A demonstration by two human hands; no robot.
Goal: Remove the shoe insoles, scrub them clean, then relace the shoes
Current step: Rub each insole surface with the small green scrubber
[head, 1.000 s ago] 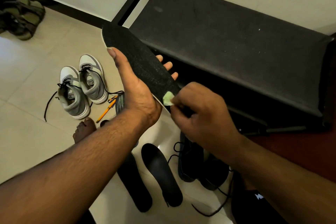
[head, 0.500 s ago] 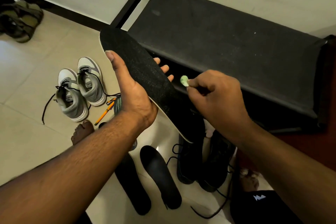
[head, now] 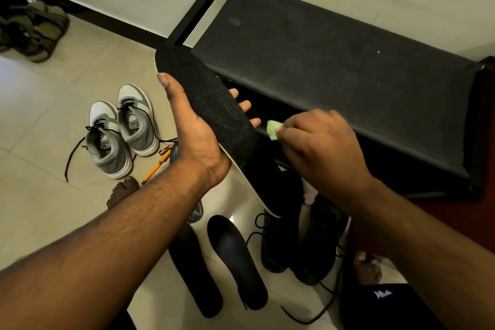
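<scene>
Tile floor, black bench by wall – L hand grips insole, R hand pinches green scrubber

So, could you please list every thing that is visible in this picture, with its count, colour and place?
held insole: 1, black with pale edge, in the left hand
green piece: 1, pale green, pinched in the right hand, beside the held insole
floor insoles: 2, black, on the tiles below the arms
grey sneakers: 2, grey and white, black laces, on the floor at left
black shoes: 2, black, laces loose, on the floor by the rack
pencil: 1, orange, beside the grey sneakers
sandals: olive, far left by the wall, count unclear
shoe rack: 1, black, against the wall
bare foot: 1, on the tiles
left hand: holds the insole
right hand: pinches the green piece
</scene>
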